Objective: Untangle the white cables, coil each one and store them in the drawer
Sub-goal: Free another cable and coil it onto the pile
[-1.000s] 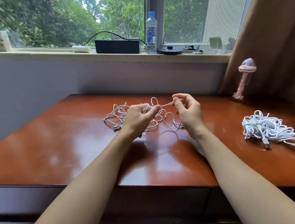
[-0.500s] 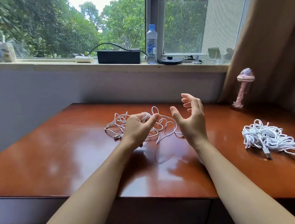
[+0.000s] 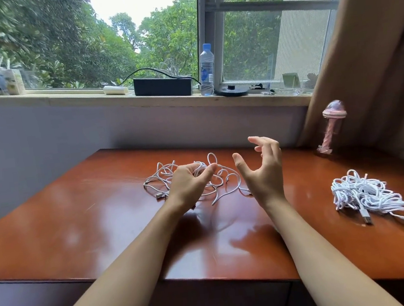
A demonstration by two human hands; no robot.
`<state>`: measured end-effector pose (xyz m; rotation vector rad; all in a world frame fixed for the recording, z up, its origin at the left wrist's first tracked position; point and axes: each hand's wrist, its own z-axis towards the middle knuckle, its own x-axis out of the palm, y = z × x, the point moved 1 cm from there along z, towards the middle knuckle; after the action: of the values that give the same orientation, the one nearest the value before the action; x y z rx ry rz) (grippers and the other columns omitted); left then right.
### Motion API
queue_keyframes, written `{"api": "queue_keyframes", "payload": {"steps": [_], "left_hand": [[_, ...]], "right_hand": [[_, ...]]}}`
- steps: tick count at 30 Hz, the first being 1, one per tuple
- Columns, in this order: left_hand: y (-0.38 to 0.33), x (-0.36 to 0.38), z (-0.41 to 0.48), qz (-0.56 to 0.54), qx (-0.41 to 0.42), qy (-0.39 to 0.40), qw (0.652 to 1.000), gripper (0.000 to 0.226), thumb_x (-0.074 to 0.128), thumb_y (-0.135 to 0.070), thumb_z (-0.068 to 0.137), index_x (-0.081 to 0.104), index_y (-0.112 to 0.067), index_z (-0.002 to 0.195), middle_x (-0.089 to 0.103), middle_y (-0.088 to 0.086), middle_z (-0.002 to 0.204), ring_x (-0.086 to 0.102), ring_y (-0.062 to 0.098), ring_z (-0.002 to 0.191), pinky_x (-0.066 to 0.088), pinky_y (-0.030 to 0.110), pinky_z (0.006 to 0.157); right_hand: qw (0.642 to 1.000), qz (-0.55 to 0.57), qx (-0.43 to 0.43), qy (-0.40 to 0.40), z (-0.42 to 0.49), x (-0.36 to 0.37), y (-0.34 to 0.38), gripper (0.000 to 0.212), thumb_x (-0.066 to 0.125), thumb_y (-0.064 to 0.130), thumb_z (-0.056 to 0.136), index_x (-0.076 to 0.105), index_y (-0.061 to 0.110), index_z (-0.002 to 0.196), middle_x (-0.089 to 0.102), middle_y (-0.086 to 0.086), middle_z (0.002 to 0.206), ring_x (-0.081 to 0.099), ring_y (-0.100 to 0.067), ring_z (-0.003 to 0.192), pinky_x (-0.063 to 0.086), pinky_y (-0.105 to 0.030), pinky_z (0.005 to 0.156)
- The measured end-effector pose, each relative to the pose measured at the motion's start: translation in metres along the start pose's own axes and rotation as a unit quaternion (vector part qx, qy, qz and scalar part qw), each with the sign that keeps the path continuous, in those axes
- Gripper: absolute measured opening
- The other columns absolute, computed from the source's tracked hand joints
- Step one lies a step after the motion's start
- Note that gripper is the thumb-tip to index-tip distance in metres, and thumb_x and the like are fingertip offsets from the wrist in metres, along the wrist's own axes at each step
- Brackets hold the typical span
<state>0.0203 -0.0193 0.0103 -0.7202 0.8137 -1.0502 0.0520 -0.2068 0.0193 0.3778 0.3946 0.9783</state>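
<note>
reddish, glossy desk point(image 3: 78, 231) fills the lower part of the view, and two bare forearms reach over its near edge. on the right side of the desk lies a bundle point(image 3: 363, 194) of white cables, well apart from the hands, with a usb plug point(image 3: 365, 216) that sticks out toward the near edge. further in, the left hand point(image 3: 189, 185) rests on a loose tangle point(image 3: 217, 176) of white cables near the middle of the desk; its fingers are curled over some strands and grip them, and the thumb points to the right. the right hand point(image 3: 261, 171) is raised just beside the tangle, with the fingers spread and bent, and it holds nothing. loops of the tangle lie flat between both hands. at the far right corner a pink object point(image 3: 330, 132) stands beside a brown curtain point(image 3: 374, 55). behind the desk, on the sill point(image 3: 62, 98), are two cartons point(image 3: 6, 80), a black box point(image 3: 162, 86) and a bottle point(image 3: 206, 69). green trees show through the window.
</note>
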Motion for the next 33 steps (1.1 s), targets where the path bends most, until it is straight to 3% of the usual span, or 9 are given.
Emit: {"api": "queue_keyframes", "payload": {"steps": [7,10,15,18,20,22,28,33], "left_hand": [[0.0020,-0.0007,0.0014,-0.008,-0.006,-0.001,1.000,0.050,0.072,-0.037,0.093,0.058,0.002,0.065,0.048,-0.005,0.056,0.038,0.010,0.055,0.033,0.029,0.056],[0.0022,-0.0003,0.0020,-0.007,-0.014,-0.003,1.000,0.041,0.073,-0.036,0.092,0.063,-0.012,0.061,0.051,-0.012,0.053,0.041,0.009,0.054,0.035,0.028,0.056],[0.0012,-0.0004,0.0019,-0.003,-0.008,-0.002,1.000,0.042,0.072,-0.034,0.093,0.066,-0.001,0.068,0.052,-0.016,0.050,0.041,0.006,0.053,0.034,0.025,0.055],[0.0024,-0.0008,0.0019,-0.004,-0.001,-0.002,1.000,0.049,0.072,-0.035,0.093,0.062,0.006,0.070,0.049,-0.008,0.054,0.039,0.008,0.054,0.033,0.027,0.055],[0.0019,-0.0008,0.0015,0.002,0.003,-0.004,1.000,0.051,0.072,-0.035,0.093,0.058,0.007,0.067,0.046,-0.013,0.051,0.037,0.006,0.052,0.032,0.026,0.054],[-0.0002,-0.0006,0.0009,0.009,0.004,-0.002,1.000,0.050,0.072,-0.033,0.093,0.058,0.004,0.064,0.045,-0.017,0.046,0.037,0.002,0.049,0.031,0.023,0.053],[-0.0016,-0.0002,0.0000,-0.005,-0.006,0.000,1.000,0.047,0.072,-0.032,0.093,0.059,0.001,0.063,0.045,-0.017,0.046,0.037,0.003,0.050,0.032,0.023,0.054],[-0.0038,-0.0001,-0.0007,-0.006,-0.007,0.006,1.000,0.043,0.071,-0.032,0.094,0.054,-0.019,0.057,0.047,-0.018,0.045,0.037,0.006,0.052,0.032,0.026,0.055]], "right_hand": [[0.998,-0.020,0.018,0.053,-0.0038,0.0062,-0.0061,0.049,0.070,0.051,0.081,0.062,0.025,0.121,0.052,0.002,0.125,0.054,-0.019,0.118,0.047,-0.052,0.099],[0.998,-0.021,0.025,0.062,-0.0042,0.0070,-0.0078,0.051,0.070,0.054,0.080,0.062,0.026,0.121,0.052,0.003,0.125,0.055,-0.019,0.116,0.047,-0.052,0.098],[0.997,-0.024,0.026,0.069,-0.0039,0.0065,-0.0085,0.051,0.071,0.054,0.079,0.063,0.025,0.120,0.053,0.002,0.125,0.055,-0.019,0.116,0.047,-0.051,0.099],[0.998,-0.026,0.014,0.064,-0.0031,0.0047,-0.0062,0.032,0.070,0.045,0.083,0.068,0.025,0.108,0.056,0.002,0.119,0.055,-0.019,0.114,0.046,-0.051,0.098],[0.998,-0.028,0.001,0.048,-0.0024,0.0034,-0.0058,0.013,0.071,0.034,0.087,0.072,0.023,0.094,0.057,0.001,0.113,0.055,-0.018,0.110,0.046,-0.050,0.098],[0.999,-0.026,0.000,0.043,-0.0021,0.0031,-0.0056,0.006,0.072,0.029,0.087,0.072,0.023,0.088,0.056,0.002,0.111,0.054,-0.017,0.108,0.046,-0.048,0.097],[0.997,-0.025,0.016,0.066,-0.0034,0.0046,-0.0058,0.019,0.070,0.043,0.083,0.071,0.027,0.093,0.055,0.005,0.111,0.054,-0.014,0.109,0.047,-0.047,0.098],[0.996,-0.034,0.028,0.083,-0.0043,0.0064,-0.0072,0.028,0.069,0.049,0.080,0.070,0.030,0.100,0.056,0.006,0.113,0.056,-0.014,0.108,0.048,-0.048,0.097]]}}
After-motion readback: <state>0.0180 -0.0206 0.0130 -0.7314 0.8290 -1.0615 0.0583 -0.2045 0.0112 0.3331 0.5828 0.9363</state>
